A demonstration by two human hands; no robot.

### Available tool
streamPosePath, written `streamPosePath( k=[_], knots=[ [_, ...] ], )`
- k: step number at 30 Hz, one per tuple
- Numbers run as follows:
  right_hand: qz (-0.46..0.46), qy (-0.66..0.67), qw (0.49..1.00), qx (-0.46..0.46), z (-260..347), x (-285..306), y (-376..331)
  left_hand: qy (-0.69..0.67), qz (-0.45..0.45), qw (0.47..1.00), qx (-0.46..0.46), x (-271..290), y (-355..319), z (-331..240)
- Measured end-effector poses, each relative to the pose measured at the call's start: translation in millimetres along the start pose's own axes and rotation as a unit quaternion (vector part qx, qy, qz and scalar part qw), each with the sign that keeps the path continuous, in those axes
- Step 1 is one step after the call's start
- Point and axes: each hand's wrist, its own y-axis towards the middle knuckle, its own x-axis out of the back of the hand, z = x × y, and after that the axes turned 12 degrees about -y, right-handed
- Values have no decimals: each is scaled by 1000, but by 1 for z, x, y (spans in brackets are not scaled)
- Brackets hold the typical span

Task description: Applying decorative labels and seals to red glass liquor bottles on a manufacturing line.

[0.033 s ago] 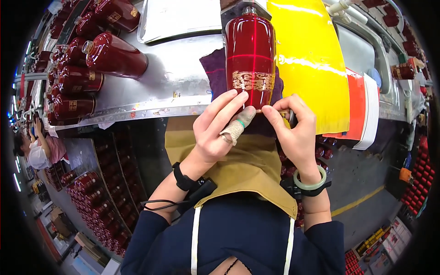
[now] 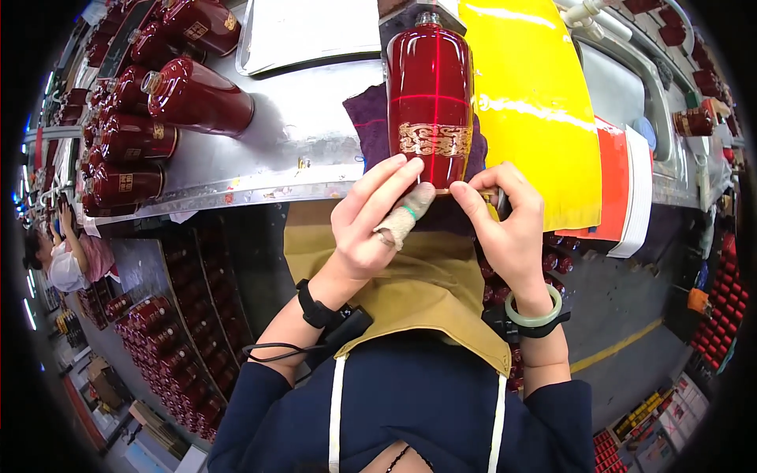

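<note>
A dark red glass bottle [image 2: 430, 87] with a gold scroll band lies in front of me, its neck away from me and its base near the table edge. Under it is a dark purple cloth [image 2: 367, 118]. The fingers of my left hand [image 2: 364, 229] press on the bottle's lower side, the thumb at the base; a pale cover with a green band wraps one digit. My right hand [image 2: 509, 225] is closed in a pinch at the base's right corner. Something thin and brownish shows by its thumb tip, too small to name. Crossing red light lines fall on the bottle.
Several similar red bottles [image 2: 201, 98] stand on the metal table [image 2: 284, 110] at left. A white tray [image 2: 311, 35] lies at the back. Right of the bottle are a yellow sheet [image 2: 536, 102] and a red-orange sheet [image 2: 613, 173]. Another person [image 2: 71, 256] is at far left.
</note>
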Motion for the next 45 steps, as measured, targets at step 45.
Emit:
streamPosePath(
  k=[45],
  knots=[
    [109, -40, 993, 25, -11, 39, 12, -32, -49, 998, 25, -6, -7, -1]
  ],
)
